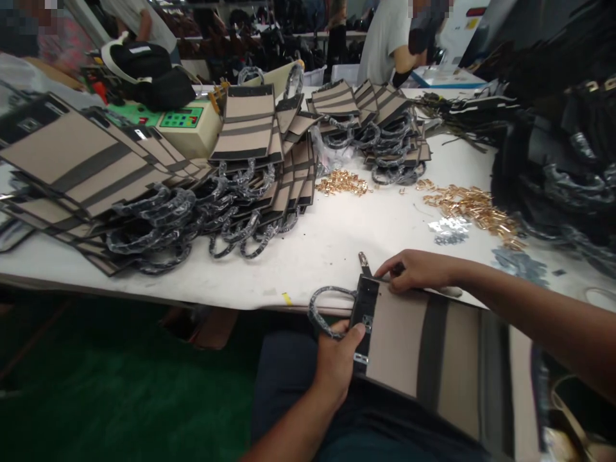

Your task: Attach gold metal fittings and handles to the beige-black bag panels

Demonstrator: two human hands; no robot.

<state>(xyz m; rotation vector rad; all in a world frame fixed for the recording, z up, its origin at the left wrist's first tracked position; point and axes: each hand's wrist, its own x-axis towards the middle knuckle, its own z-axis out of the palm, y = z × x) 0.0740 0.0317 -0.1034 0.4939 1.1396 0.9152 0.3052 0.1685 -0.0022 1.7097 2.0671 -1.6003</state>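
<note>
The beige-and-dark striped flat panel (447, 346) runs under the right forearm, which hides part of it, and its lower end blurs near the bottom right corner; the fingers of the left hand (337, 359) that pass behind the panel's dark edge are hidden, and the tips of the curled fingers on the right hand (409, 269) are hard to make out. Both forearms are cut off by the frame, as is the black heap of material (558, 167) at the right; the people (385, 45) at the top are cropped, and the dark clutter (269, 45) beyond is too blurred to identify.
</note>
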